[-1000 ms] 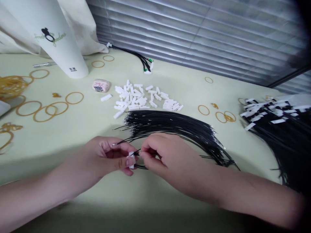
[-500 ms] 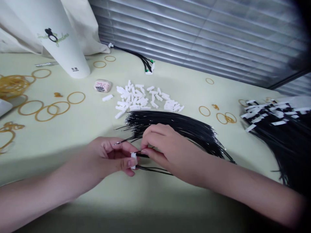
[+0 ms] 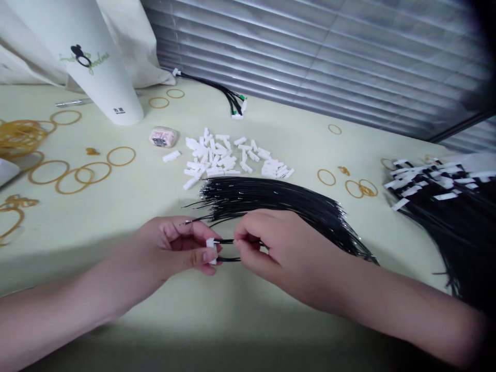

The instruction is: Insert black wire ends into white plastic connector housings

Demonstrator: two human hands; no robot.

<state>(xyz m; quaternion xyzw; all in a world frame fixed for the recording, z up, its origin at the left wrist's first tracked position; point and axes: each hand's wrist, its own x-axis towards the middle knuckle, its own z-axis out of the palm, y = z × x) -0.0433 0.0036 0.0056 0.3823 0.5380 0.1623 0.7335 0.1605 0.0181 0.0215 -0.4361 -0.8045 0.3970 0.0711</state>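
Observation:
Between thumb and fingers, my left hand (image 3: 180, 248) grips a small white connector housing (image 3: 211, 248). Black wires (image 3: 228, 259) run from the housing's right side toward my right hand (image 3: 271, 243), whose thumb and index finger pinch one or more of them a short way from the housing. A loose wire end with a metal terminal (image 3: 186, 222) lies across the left fingers. Just behind the hands is a bundle of black wires (image 3: 271, 194) with metal-tipped ends. Beyond it lies a pile of white connector housings (image 3: 215, 154).
At right lies a heap of black wires with white connectors (image 3: 422, 181). Rubber bands (image 3: 83, 175) are scattered at left and right. A white tumbler (image 3: 112, 88) stands at back left, near a small pink-and-white block (image 3: 163, 137). A finished-looking harness (image 3: 217, 85) rests by the blinds (image 3: 310, 51).
My right hand has moved slightly right and down, away from the housing, along the wires. The left hand still holds the housing, now turned a little.

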